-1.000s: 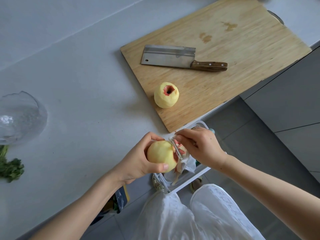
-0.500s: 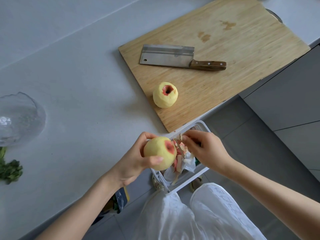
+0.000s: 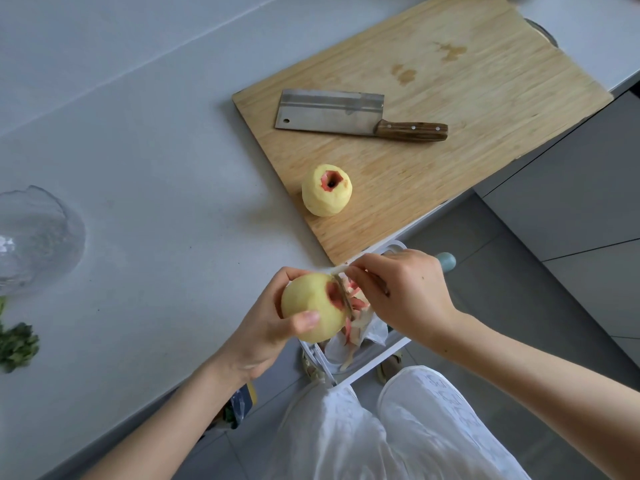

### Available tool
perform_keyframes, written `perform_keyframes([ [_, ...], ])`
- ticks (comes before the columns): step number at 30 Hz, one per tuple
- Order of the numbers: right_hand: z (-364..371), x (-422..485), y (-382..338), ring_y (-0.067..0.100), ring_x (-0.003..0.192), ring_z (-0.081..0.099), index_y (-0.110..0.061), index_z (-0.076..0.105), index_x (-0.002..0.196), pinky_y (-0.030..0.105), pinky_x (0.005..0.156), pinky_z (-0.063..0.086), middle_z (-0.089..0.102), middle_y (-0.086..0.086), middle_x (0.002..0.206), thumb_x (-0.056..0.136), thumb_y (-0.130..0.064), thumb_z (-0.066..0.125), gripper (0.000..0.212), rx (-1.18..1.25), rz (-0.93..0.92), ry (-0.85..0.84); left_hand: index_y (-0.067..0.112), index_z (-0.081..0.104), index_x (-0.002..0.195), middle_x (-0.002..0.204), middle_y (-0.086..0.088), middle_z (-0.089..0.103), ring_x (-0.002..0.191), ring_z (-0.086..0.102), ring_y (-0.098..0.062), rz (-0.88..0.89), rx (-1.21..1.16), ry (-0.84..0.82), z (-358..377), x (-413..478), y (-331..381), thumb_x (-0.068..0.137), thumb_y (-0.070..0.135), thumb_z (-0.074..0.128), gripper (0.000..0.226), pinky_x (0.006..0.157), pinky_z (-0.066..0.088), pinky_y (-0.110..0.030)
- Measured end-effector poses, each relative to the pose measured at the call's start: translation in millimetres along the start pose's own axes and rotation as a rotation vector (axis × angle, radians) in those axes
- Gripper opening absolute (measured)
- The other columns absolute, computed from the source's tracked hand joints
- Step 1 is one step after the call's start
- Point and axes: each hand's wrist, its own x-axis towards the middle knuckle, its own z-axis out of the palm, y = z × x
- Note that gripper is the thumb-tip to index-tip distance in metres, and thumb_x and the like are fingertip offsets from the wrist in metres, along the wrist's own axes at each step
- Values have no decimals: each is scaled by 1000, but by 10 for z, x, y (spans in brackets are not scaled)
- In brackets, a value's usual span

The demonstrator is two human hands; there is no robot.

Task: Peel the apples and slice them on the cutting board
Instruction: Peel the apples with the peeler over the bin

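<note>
Quickly, left to right: a glass bowl (image 3: 34, 237) sits at the far left edge of the pale grey countertop (image 3: 156, 150), with a clump of greens (image 3: 17, 344) just below it, both well apart from the work.

The left hand (image 3: 270, 327) grips the held apple (image 3: 308, 303), fingers curled over the top and the thumb pressed on the near side. It hangs past the counter edge, likely so scraps drop clear. This apple is mostly bare yellow flesh, with a red skin patch at the end facing the blade.

The peeler (image 3: 344, 296) lies against that patch. The right hand (image 3: 405, 296) wraps the handle, fingers curled round it. Below is a white bin (image 3: 375, 362) holding red peels (image 3: 356, 303), placed to catch them.

The peeled apple (image 3: 326, 190) stands on the near corner of the wooden cutting board (image 3: 467, 81), red showing only in its top hollow, probably parked for slicing. A cleaver (image 3: 346, 114) lies flat mid-board, the wooden handle pointing right, apart from the fruit. The board sits skewed, one corner overhanging the counter edge.

Judgement: peeling of the second fruit is nearly done and slicing has not begun.

Grey cabinet fronts (image 3: 571, 202) are at right, over a grey tiled floor (image 3: 485, 306). White trousers (image 3: 381, 427) fill the bottom of the view.
</note>
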Motion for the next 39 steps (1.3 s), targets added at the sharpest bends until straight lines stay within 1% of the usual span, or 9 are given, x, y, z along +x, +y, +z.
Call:
perform_keyframes([
  [3, 32, -58, 107, 21, 38, 44, -15, 65, 62, 24, 45, 36, 48, -2, 42, 89, -30, 51, 34, -28, -17, -45, 6, 51, 107, 101, -13, 61, 90, 62, -26, -11, -80, -26, -25, 12, 66, 41, 46, 91, 86, 73, 53, -47],
  [5, 35, -52, 138, 20, 38, 46, -16, 67, 65, 26, 44, 41, 50, -3, 42, 89, -31, 51, 32, -21, 19, -33, 8, 52, 106, 97, -9, 62, 87, 63, -21, -3, -52, -5, -47, 31, 123, 37, 52, 90, 90, 65, 55, -37],
  [10, -34, 44, -68, 21, 42, 48, -17, 68, 71, 29, 44, 41, 50, -3, 44, 89, -39, 45, 37, 39, 80, 38, 14, 51, 102, 92, -2, 62, 80, 63, -12, 13, 58, 40, -49, 21, 109, 48, 34, 77, 63, 62, 53, -28],
  [12, -10, 65, -170, 22, 40, 48, -16, 67, 69, 30, 42, 41, 48, -2, 42, 89, -39, 44, 38, 45, 100, 59, 16, 48, 102, 91, 1, 61, 78, 63, -8, 38, 79, 40, -14, 5, 77, 49, 33, 77, 62, 61, 51, -23],
  [16, 43, 54, -214, 23, 41, 49, -17, 67, 70, 30, 44, 41, 49, -1, 42, 89, -40, 43, 39, 59, 126, 38, 16, 45, 105, 96, -3, 59, 79, 63, -12, 79, 95, 60, 27, 0, 36, 48, 32, 80, 68, 64, 53, -28],
  [25, 22, 46, -141, 17, 42, 46, -18, 68, 74, 33, 41, 41, 48, -5, 44, 91, -37, 48, 33, 127, 71, 19, 8, 47, 104, 88, 1, 66, 79, 64, -15, 68, -10, 17, 39, 6, -22, 50, 28, 77, 65, 63, 51, -25],
  [29, 39, 49, -91, 17, 43, 45, -17, 68, 74, 31, 41, 40, 48, -4, 44, 91, -36, 48, 32, 142, 48, -24, 2, 46, 105, 93, -8, 63, 83, 61, -20, 19, -66, 8, 45, 12, -71, 51, 28, 76, 67, 66, 52, -29],
  [34, 28, 80, -25, 16, 42, 44, -15, 68, 73, 29, 40, 38, 49, -4, 44, 92, -34, 48, 33, 165, 3, -65, 1, 47, 106, 101, -18, 57, 88, 56, -30, -67, -95, -24, 40, 32, -94, 54, 33, 75, 67, 71, 48, -43],
  [39, 65, 114, 43, 17, 42, 46, -13, 69, 76, 32, 42, 42, 52, -3, 47, 93, -34, 49, 34, 188, -70, -104, -7, 44, 115, 111, -34, 51, 93, 57, -38, -131, -143, -90, 37, 55, -98, 56, 40, 81, 84, 65, 51, -40],
])
